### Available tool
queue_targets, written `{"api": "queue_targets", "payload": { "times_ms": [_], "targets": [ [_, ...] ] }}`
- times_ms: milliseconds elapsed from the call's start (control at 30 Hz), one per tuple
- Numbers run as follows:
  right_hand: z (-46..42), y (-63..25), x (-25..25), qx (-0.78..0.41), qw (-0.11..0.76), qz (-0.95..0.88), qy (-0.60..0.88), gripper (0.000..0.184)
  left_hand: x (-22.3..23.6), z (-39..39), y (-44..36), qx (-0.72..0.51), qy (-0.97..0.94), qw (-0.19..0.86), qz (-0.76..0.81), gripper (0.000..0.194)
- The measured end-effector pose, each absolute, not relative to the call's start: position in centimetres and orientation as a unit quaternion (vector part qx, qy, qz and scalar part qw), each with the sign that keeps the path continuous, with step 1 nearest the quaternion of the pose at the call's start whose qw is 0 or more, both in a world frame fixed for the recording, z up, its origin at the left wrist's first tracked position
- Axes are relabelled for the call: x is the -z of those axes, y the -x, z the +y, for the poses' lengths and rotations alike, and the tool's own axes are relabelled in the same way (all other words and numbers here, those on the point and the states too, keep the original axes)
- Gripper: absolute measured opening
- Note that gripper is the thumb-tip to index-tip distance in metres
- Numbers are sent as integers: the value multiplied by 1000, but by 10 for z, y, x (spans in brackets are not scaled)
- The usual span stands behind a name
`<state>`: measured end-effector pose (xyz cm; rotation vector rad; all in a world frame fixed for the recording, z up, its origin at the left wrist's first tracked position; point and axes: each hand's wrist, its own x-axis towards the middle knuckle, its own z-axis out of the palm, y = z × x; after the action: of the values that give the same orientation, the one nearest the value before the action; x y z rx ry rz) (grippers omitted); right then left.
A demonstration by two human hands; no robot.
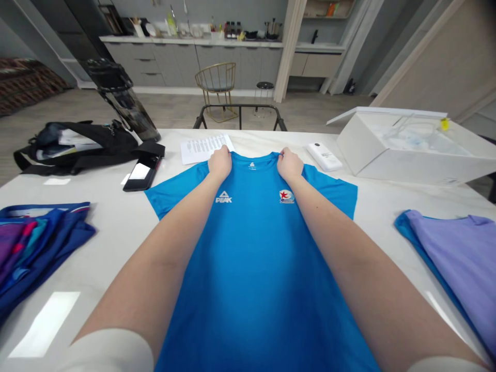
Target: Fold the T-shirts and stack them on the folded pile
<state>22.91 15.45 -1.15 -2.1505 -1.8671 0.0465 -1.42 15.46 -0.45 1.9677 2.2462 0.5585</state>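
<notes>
A bright blue T-shirt [256, 243] lies flat and face up on the white table [116, 237], collar away from me, with white logos on the chest. My left hand [220, 161] is closed on the shirt's left shoulder beside the collar. My right hand [289, 163] is closed on the right shoulder, on the other side of the collar. Both arms stretch out over the shirt's body.
Folded blue and purple clothes [34, 248] sit at the left edge; a lilac shirt [461, 263] lies at the right. Behind are a black bag [77, 144], a phone [140, 173], a printed sheet [205, 147], a white device [324, 156] and an open white box [406, 147].
</notes>
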Motion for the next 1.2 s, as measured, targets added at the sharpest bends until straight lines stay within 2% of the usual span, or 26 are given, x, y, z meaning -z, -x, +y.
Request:
{"api": "queue_targets", "payload": {
  "times_ms": [200,333,500,767,1000,1200],
  "targets": [
    [120,-225,9,9,149,-713,685,47,9,125,10,-192,-721,23,665,37],
    [76,-222,5,8,121,-737,665,42,10,83,8,-147,-770,8,621,35],
    [17,-224,-4,-1,88,-758,647,36,5,23,8,-115,-795,0,596,36],
    [-98,-235,-13,-3,64,-770,635,41,-5,-96,9,-89,-809,-14,581,36],
    [-192,-235,-14,-6,75,-798,599,37,-5,-192,2,-83,-828,-51,552,35],
    [-250,-279,-11,2,84,-777,624,37,-4,-259,28,-87,-837,-56,538,36]
  ]
}}
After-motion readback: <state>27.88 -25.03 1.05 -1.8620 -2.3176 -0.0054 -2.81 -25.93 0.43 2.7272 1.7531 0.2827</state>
